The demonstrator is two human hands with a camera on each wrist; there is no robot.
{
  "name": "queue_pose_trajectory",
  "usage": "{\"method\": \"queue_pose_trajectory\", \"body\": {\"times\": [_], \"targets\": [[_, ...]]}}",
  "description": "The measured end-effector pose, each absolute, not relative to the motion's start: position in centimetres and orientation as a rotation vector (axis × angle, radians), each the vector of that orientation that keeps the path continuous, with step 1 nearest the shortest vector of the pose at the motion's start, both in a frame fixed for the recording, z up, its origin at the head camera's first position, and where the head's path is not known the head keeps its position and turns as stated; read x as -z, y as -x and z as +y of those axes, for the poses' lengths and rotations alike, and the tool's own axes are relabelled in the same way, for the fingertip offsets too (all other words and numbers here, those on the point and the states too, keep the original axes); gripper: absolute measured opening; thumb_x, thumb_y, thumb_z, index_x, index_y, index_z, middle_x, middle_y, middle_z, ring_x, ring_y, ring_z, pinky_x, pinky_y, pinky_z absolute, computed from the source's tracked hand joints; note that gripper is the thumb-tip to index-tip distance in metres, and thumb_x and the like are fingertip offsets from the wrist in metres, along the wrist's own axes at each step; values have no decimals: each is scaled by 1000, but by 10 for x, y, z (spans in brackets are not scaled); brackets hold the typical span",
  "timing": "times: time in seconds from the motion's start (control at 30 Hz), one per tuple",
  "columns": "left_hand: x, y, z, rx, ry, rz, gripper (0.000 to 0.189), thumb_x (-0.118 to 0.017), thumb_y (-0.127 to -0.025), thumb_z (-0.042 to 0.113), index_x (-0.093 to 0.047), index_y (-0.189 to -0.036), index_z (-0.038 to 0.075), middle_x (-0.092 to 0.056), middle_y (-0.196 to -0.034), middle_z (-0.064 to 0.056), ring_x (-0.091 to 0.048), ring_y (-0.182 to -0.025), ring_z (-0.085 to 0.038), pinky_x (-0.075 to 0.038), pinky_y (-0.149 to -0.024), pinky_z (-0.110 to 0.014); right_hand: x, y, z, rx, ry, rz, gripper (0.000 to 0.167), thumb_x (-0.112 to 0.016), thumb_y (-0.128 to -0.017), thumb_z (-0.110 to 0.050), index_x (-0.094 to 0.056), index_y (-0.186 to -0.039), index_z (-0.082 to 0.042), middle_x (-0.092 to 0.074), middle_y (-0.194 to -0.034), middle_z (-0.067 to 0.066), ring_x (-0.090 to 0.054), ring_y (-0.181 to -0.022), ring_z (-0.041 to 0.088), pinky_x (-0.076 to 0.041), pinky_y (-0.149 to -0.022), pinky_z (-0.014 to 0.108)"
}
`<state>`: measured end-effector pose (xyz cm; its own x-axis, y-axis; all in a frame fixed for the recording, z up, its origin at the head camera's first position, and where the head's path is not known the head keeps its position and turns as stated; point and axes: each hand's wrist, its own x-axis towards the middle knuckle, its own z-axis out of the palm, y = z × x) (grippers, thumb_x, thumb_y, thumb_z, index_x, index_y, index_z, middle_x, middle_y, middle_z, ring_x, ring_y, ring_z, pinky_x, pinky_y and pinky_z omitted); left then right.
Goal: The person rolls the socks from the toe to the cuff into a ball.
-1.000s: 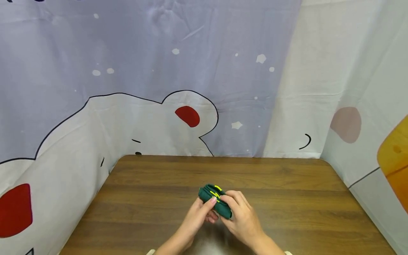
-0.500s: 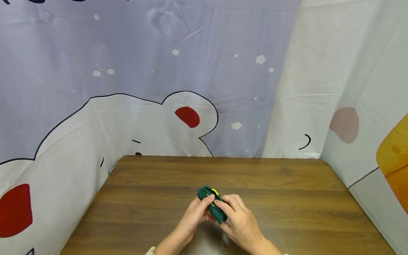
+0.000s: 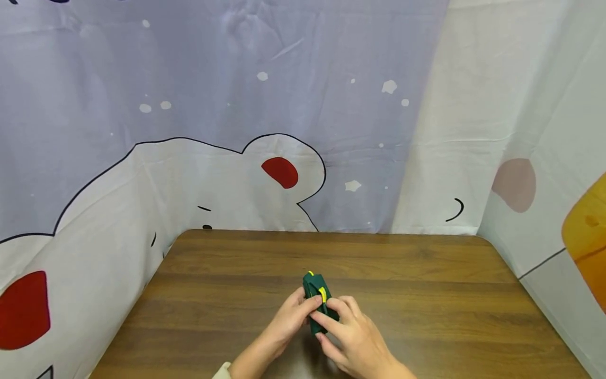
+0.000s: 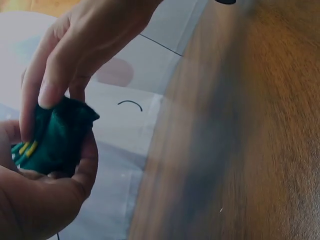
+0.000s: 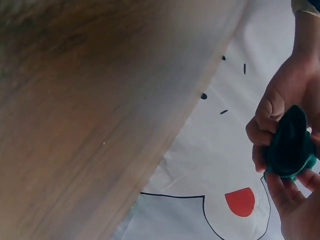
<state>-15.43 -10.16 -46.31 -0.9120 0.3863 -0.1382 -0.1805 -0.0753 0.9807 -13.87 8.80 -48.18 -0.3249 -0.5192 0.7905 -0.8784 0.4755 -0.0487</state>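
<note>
One green bundle (image 3: 315,284) points lengthwise away, slightly left.

I see creased, matt cloth (image 3: 312,285) in the hands (image 3: 294,314), faintly glossy wooden table (image 3: 246,263) below, wrinkled fabric backdrop (image 3: 203,79) beyond.

brown wooden table (image 3: 426,295), cartoon-printed cloth backdrop (image 3: 303,116)

Green cloth (image 3: 313,284) partly hidden (behind right grip (image 3: 352,332)).
</note>
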Motion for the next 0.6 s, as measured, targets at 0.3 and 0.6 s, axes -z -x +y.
{"method": "queue_pose_trajectory", "body": {"times": [0.3, 0.6], "targets": [[466, 156, -106, -1992, -362, 1806, 35, -48, -101, 19, -54, -125, -6, -69, -100, -3, -64, -90, -13, -52, -81, -26, 468, 129, 91, -945, -1231, -2020, 19, -64, -101, -23, -74, -117, -18, -60, -117, 4, -51, -103, 17, -46, -82, 22], [470, 154, -103, -1945, -449, 1874, 40, -51, -104, 17, -46, -133, -10, -70, -106, -11, -66, -92, -11, -55, -80, -24, 434, 131, 92, -1251, -791, -2313, 24, -75, -91, -14, -55, -83, -25, -48, -73, -16, -46, -62, -3, -43, -51, 17]]}}
